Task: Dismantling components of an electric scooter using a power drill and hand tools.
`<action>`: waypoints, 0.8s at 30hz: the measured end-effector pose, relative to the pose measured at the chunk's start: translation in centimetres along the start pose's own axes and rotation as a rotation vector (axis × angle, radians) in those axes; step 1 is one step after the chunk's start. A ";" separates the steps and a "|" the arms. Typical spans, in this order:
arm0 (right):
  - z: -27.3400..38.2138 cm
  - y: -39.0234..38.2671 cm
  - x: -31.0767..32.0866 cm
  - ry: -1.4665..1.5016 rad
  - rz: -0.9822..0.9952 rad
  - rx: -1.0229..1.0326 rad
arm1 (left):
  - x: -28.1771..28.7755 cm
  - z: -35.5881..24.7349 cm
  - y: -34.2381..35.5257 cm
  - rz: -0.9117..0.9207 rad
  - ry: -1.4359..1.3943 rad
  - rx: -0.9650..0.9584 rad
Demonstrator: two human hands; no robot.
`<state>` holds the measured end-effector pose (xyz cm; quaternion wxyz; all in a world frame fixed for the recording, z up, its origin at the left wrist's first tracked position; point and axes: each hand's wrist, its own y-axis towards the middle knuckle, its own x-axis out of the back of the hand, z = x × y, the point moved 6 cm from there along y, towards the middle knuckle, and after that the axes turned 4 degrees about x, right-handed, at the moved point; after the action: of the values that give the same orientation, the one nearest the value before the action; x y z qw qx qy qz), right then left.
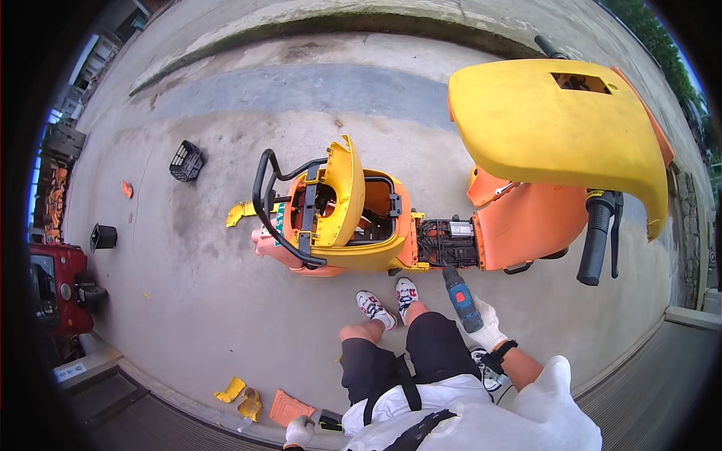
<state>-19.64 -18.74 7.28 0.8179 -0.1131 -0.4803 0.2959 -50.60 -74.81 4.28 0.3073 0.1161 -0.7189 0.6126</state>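
Note:
My gloved right hand (487, 325) is closed on a blue and black cordless drill (463, 299), whose front end is beside the scooter's open floor compartment (438, 239) of wires and dark parts. The yellow and orange scooter (530, 225) stands side-on before me, with a yellow panel (338, 188) raised over its open rear compartment. My gloved left hand (299, 431) is low at the bottom edge, fingers curled, near an orange plastic panel (289, 407) and a dark green and black object (331, 419); what it holds, if anything, I cannot make out.
A black crate (187, 161), a black bin (103, 237) and small orange pieces (127, 189) lie on the concrete at left, near a red vehicle (60, 297). Broken yellow pieces (230, 388) lie at lower left. A low curb (331, 30) runs beyond the scooter.

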 end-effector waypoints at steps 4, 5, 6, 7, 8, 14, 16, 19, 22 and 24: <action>-1.9 -1.3 0.8 -0.111 -0.002 -0.040 | 0.1 0.7 -7.8 0.020 -0.149 0.103; -2.7 -1.0 0.4 -0.151 0.015 -0.075 | -0.1 0.3 -8.8 0.004 -0.179 0.102; -2.8 -0.8 -0.2 -0.152 0.033 -0.030 | -0.1 0.2 -9.2 -0.029 -0.283 0.141; -2.9 -0.5 -0.9 -0.156 0.045 0.001 | -0.3 0.1 -9.2 -0.078 -0.394 0.156; -3.1 -0.3 -1.7 -0.184 0.075 -0.012 | -0.7 0.2 -8.9 -0.100 -0.480 0.174; 0.1 -1.1 -5.7 -0.269 0.134 -0.187 | -2.7 6.0 -2.3 -0.100 -0.931 0.238; 3.0 -2.0 -7.3 -0.290 0.146 -0.203 | -2.3 8.7 1.5 0.013 -1.176 0.284; 8.5 -4.3 -11.3 -0.303 0.206 -0.241 | 2.8 15.1 4.7 -0.112 -1.108 0.252; 14.4 -6.7 -14.4 -0.402 0.335 -0.267 | 8.9 20.8 7.8 -0.174 -1.205 0.305; 18.8 -7.7 -16.9 -0.400 0.421 -0.219 | 13.0 23.3 9.1 -0.242 -1.239 0.263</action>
<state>-38.87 -36.77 8.41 0.6106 -0.2371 -0.6269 0.4218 -72.75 -92.24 3.06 -0.1145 0.5652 -0.6640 0.4759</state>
